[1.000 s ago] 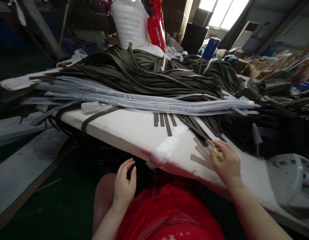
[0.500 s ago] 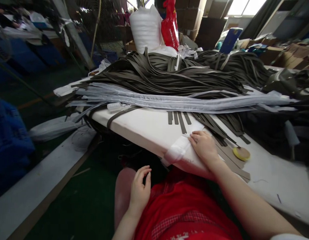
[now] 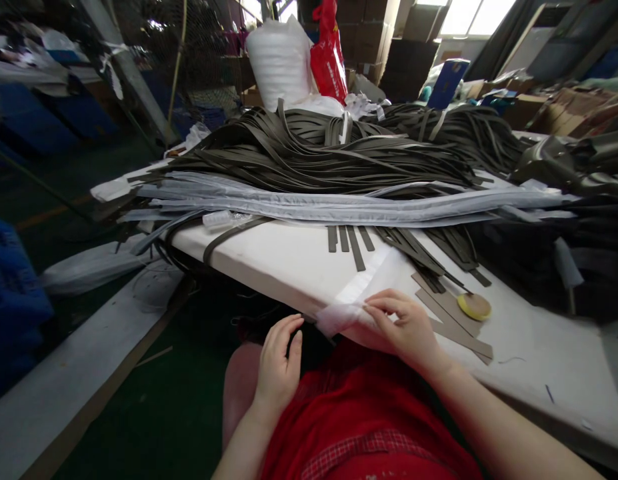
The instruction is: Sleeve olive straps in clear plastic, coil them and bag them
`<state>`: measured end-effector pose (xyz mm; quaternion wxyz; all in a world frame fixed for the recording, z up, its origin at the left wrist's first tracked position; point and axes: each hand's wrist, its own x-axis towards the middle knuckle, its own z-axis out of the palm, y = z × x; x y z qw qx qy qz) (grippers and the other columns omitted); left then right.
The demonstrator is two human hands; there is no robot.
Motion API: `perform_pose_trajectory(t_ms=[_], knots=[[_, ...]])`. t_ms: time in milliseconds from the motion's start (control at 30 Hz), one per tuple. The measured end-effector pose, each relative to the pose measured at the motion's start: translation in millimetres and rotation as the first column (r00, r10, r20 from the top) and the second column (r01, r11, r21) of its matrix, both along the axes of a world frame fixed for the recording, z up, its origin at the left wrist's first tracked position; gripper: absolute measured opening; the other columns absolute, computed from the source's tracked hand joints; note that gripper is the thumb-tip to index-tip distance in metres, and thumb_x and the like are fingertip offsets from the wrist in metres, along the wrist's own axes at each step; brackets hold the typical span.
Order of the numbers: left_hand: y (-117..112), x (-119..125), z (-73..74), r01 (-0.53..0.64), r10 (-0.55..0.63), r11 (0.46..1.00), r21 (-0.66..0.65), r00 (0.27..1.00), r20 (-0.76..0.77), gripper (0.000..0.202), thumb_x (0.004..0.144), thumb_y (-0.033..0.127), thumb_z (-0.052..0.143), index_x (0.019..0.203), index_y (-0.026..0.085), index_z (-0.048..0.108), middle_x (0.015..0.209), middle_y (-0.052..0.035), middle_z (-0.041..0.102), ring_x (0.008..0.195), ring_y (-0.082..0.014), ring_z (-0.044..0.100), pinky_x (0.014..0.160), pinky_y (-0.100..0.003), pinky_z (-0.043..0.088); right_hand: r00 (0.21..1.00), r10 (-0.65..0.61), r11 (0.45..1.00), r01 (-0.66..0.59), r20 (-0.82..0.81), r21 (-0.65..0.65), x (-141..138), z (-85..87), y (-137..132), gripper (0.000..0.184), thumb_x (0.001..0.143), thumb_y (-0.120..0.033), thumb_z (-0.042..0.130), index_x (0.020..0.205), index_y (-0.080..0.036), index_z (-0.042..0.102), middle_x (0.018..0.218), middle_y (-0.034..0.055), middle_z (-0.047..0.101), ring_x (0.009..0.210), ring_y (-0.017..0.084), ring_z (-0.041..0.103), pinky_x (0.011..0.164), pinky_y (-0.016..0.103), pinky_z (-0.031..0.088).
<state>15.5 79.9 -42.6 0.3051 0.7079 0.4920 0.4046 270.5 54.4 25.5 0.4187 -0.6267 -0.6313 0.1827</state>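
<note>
A white, translucent strip lies across the corner of the white table, and its near end hangs over the edge. My right hand pinches the strip's right side between thumb and forefinger. Off the table's front edge, my left hand is held in the air above my lap, fingers slightly curved and thumb apart, with nothing in it. Beyond the strip, the ends of several dark grey bands lie on the tabletop. To the right of my right hand are flat brown-grey pieces and a yellow-rimmed roll of tape.
A long bundle of pale grey strips crosses the table, with a heap of dark bands behind it. Farther back stand a white foam roll and a red bag. A pale board lies at lower left.
My right hand has moved toward me along the strip, from its far part to near the table edge, and now pinches it. My left hand has barely moved. The view has shifted slightly.
</note>
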Motion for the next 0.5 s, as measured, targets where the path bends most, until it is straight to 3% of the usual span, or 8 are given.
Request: perform_pose_trajectory(t_ms=[100, 167, 233, 300, 333, 400, 500], knots=[[10, 21, 30.7, 0.225, -0.211, 0.961, -0.162, 0.972, 0.103, 0.034, 0.097, 0.04, 0.043, 0.111, 0.021, 0.067, 0.117, -0.011, 0.068, 0.111, -0.0256, 0.061, 0.099, -0.042, 0.048, 0.988, 0.118, 0.992, -0.122, -0.095, -0.034, -31, -5.2, -20, 0.019, 0.092, -0.029, 0.058, 0.084, -0.024, 0.075, 0.084, 0.0058, 0.072, 0.079, 0.02, 0.067, 0.073, 0.031, 0.054], [15, 38, 42.2, 0.42, -0.349, 0.834, -0.358, 0.904, 0.247, 0.043, 0.097, 0.049, 0.04, 0.103, 0.018, 0.069, 0.104, -0.0099, 0.071, 0.097, -0.0234, 0.065, 0.085, -0.036, 0.053, 0.97, 0.187, 0.981, -0.193, -0.153, -0.025, -48, -10.1, -32, 0.017, 0.091, -0.026, 0.06, 0.083, -0.024, 0.075, 0.083, 0.0053, 0.071, 0.079, 0.019, 0.067, 0.074, 0.031, 0.055], [17, 56, 44.4, 0.549, -0.398, 0.659, -0.514, 0.835, 0.381, 0.048, 0.093, 0.056, 0.046, 0.087, 0.015, 0.069, 0.084, -0.0076, 0.071, 0.078, -0.0199, 0.065, 0.069, -0.029, 0.051, 0.938, 0.275, 0.959, -0.283, -0.211, -0.011, -63, -13.0, -43, 0.016, 0.089, -0.024, 0.062, 0.079, -0.024, 0.074, 0.08, 0.0041, 0.071, 0.076, 0.018, 0.066, 0.074, 0.03, 0.055], [17, 68, 42.1, 0.587, -0.374, 0.528, -0.614, 0.809, 0.453, 0.046, 0.084, 0.058, 0.06, 0.075, 0.013, 0.066, 0.07, -0.0046, 0.066, 0.064, -0.0157, 0.059, 0.059, -0.025, 0.046, 0.885, 0.371, 0.921, -0.389, -0.282, -0.009, -73, -13.6, -52, 0.016, 0.088, -0.022, 0.063, 0.077, -0.024, 0.074, 0.079, 0.0032, 0.071, 0.074, 0.016, 0.067, 0.074, 0.028, 0.055], [16, 70, 41.6, 0.582, -0.342, 0.498, -0.642, 0.813, 0.471, 0.044, 0.08, 0.056, 0.065, 0.073, 0.013, 0.064, 0.065, -0.0032, 0.064, 0.059, -0.0139, 0.056, 0.056, -0.024, 0.043, 0.855, 0.404, 0.903, -0.43, -0.324, -0.011, -76, -13.6, -56, 0.015, 0.088, -0.022, 0.063, 0.077, -0.024, 0.075, 0.08, 0.0031, 0.072, 0.074, 0.016, 0.067, 0.073, 0.027, 0.054], [15, 65, 45.7, 0.56, -0.291, 0.521, -0.644, 0.826, 0.483, 0.038, 0.078, 0.051, 0.07, 0.072, 0.013, 0.064, 0.063, -0.002, 0.063, 0.056, -0.012, 0.053, 0.056, -0.023, 0.041, 0.798, 0.429, 0.876, -0.482, -0.422, -0.02, -76, -14.6, -59, 0.016, 0.087, -0.025, 0.064, 0.076, -0.023, 0.075, 0.079, 0.0037, 0.073, 0.075, 0.016, 0.068, 0.072, 0.027, 0.054], [11, 31, 65.7, 0.527, -0.298, 0.632, -0.569, 0.842, 0.449, 0.037, 0.081, 0.048, 0.069, 0.066, 0.015, 0.066, 0.063, -0.0036, 0.064, 0.06, -0.0136, 0.055, 0.062, -0.024, 0.043, 0.709, 0.343, 0.871, -0.486, -0.616, -0.073, -63, -21.1, -55, 0.03, 0.087, -0.041, 0.063, 0.068, -0.018, 0.072, 0.072, 0.0054, 0.071, 0.068, 0.016, 0.065, 0.068, 0.028, 0.052]])
